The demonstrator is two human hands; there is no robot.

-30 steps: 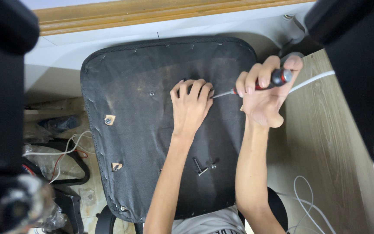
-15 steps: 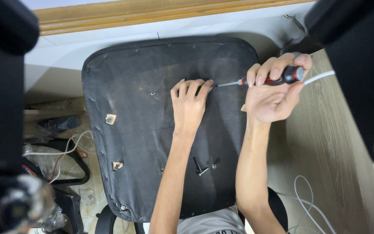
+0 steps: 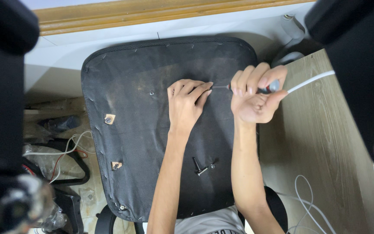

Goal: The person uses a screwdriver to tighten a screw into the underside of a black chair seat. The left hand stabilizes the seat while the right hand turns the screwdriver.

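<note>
Right hand [image 3: 256, 97] is curled tight round the screwdriver [image 3: 239, 88] handle, palm up for twist. Left hand [image 3: 186, 106] lies flat on the seat underside [image 3: 126, 130], fingers half spread, holding nothing, steadying the tip. Driver lies near level w/ seat, long axis left-right, tip pointing left at seat centre. 2 loose bolts [image 3: 201, 167] lie nearer the person.

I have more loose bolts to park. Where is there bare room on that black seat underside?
Free: the black fabric seat underside between its left staples and the left hand. Crowded: near the loose bolts and right hand holding the red-black screwdriver.
</note>
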